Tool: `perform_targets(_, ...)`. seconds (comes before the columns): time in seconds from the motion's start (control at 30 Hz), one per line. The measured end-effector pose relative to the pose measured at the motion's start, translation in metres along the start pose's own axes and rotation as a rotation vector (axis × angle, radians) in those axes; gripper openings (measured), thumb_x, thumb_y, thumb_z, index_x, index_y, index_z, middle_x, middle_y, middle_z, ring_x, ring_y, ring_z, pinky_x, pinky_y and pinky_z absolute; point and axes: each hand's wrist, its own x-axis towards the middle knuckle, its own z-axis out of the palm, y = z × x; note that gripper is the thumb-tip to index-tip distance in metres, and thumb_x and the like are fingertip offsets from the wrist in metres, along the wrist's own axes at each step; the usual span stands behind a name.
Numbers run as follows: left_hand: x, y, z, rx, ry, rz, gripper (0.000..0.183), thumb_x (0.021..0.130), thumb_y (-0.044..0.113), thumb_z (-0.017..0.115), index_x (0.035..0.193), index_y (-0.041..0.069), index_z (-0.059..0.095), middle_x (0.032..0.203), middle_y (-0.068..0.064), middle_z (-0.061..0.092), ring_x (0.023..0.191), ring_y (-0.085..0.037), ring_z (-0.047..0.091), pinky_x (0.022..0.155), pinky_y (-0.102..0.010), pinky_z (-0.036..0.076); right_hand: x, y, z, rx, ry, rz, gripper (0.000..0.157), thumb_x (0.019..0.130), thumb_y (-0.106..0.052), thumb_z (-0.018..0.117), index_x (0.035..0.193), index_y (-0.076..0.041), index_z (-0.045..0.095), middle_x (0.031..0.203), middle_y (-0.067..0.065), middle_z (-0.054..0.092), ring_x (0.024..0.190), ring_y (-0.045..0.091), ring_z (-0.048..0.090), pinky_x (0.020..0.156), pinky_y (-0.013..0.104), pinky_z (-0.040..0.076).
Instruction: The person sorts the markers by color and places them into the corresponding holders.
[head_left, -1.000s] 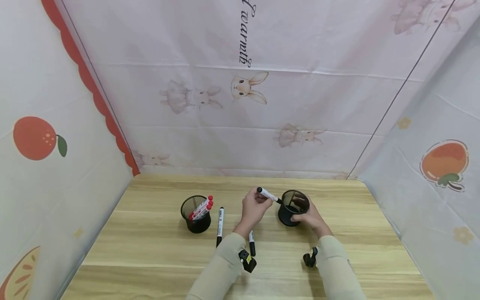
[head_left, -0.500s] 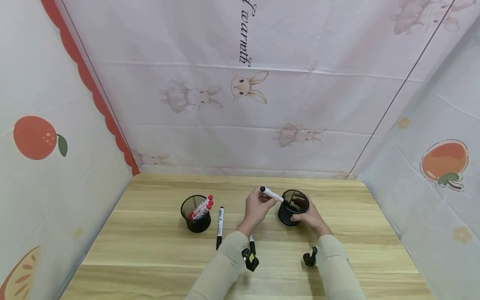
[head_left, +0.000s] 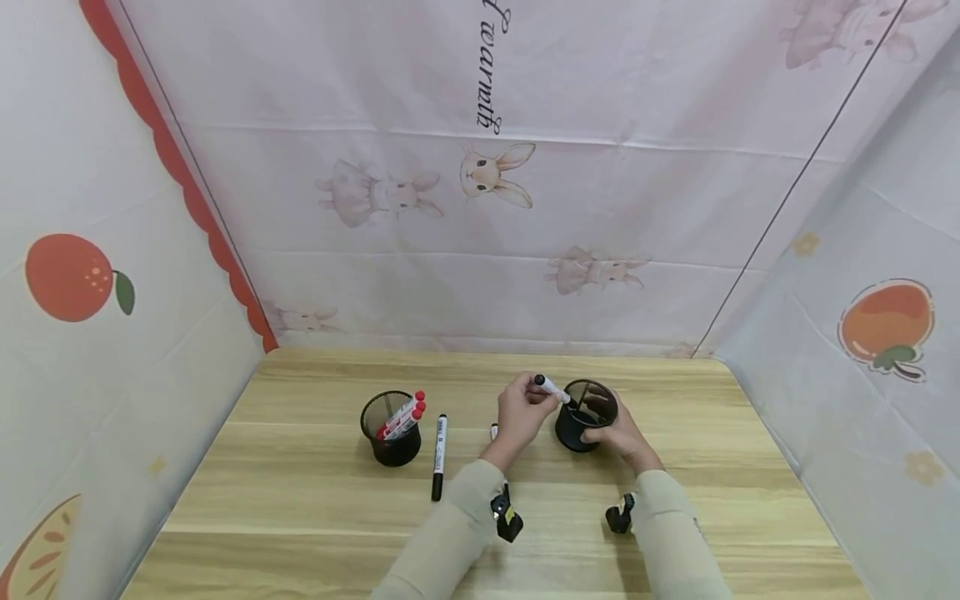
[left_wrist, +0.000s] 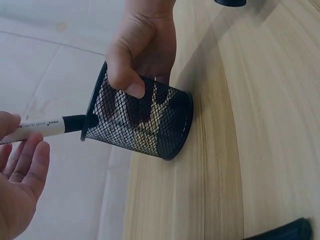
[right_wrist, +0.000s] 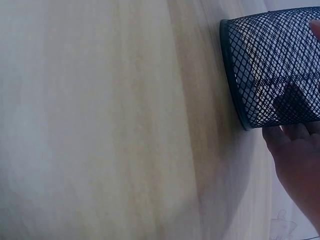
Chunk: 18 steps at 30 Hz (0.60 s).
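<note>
While mesh cup (head_left: 396,452) holds red-capped markers (head_left: 403,418), marker tip (head_left: 573,405) in second cup (head_left: 573,435)

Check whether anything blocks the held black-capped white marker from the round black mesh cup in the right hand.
Nothing visible does. The left hand pinches the marker, its black end at the open rim of the cup; the right hand grips the cup's opposite side.

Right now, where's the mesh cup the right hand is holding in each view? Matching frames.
Head: mesh cup is right of centre, below the middle, mouth up.
Left wrist: mesh cup is just left of centre, shown sideways, base toward the right.
Right wrist: mesh cup is at top right, cut off by the right edge.
Shared landmark: the right hand gripping it.
</note>
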Motion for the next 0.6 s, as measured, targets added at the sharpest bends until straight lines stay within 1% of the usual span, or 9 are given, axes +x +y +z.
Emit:
perform_targets(0.17, 0.0, 0.0, 0.002, 0.037, 0.012, -0.016, 0.022, 0.07, 0.013, 0.071, 0.081, 0.013, 0.052, 0.07, 0.006, 0.059, 0.061, -0.006, 0.057, 0.054, -0.021, 0.047, -0.002, -0.01, 0.005, 0.007, 0.001, 0.013, 0.083, 0.052, 0.021, 0.063, 0.125, 0.008, 0.026, 0.12, 0.037, 0.032, 0.113, 0.047, 0.027, 0.094, 0.054, 0.017)
perform_targets(0.33, -0.001, 0.001, 0.005, 0.084, 0.019, -0.03, 0.018, 0.072, 0.018, 0.069, 0.08, 0.016, 0.053, 0.07, 0.008, 0.057, 0.061, -0.005, 0.056, 0.056, -0.021, 0.047, -0.004, -0.015, 0.007, 0.005, 0.008, 0.016, 0.083, 0.052, 0.022, 0.063, 0.125, 0.009, 0.025, 0.12, 0.037, 0.032, 0.114, 0.047, 0.026, 0.094, 0.054, 0.017)
perform_targets(0.43, -0.001, 0.0, 0.007, 0.102, 0.018, -0.027, 0.015, 0.072, 0.02, 0.067, 0.079, 0.016, 0.055, 0.069, 0.008, 0.056, 0.061, -0.004, 0.055, 0.056, -0.02, 0.046, -0.004, -0.015, 0.007, 0.008, 0.012, 0.013, 0.083, 0.052, 0.022, 0.063, 0.125, 0.009, 0.025, 0.12, 0.037, 0.032, 0.114, 0.047, 0.026, 0.094, 0.054, 0.017)
perform_targets(0.53, -0.001, 0.0, 0.009, 0.099, 0.012, -0.027, 0.014, 0.072, 0.018, 0.067, 0.078, 0.014, 0.056, 0.069, 0.006, 0.057, 0.061, -0.005, 0.055, 0.056, -0.02, 0.047, -0.004, -0.016, 0.008, 0.004, 0.011, 0.02, 0.083, 0.053, 0.022, 0.062, 0.125, 0.008, 0.025, 0.121, 0.036, 0.031, 0.114, 0.046, 0.025, 0.094, 0.054, 0.017)
perform_targets(0.6, -0.002, 0.001, 0.011, 0.079, -0.001, -0.038, 0.014, 0.072, 0.016, 0.068, 0.079, 0.012, 0.056, 0.07, 0.006, 0.057, 0.062, -0.006, 0.055, 0.056, -0.02, 0.047, -0.005, -0.016, 0.008, -0.007, 0.008, 0.024, 0.083, 0.054, 0.021, 0.062, 0.126, 0.007, 0.025, 0.122, 0.035, 0.03, 0.115, 0.046, 0.025, 0.094, 0.054, 0.017)
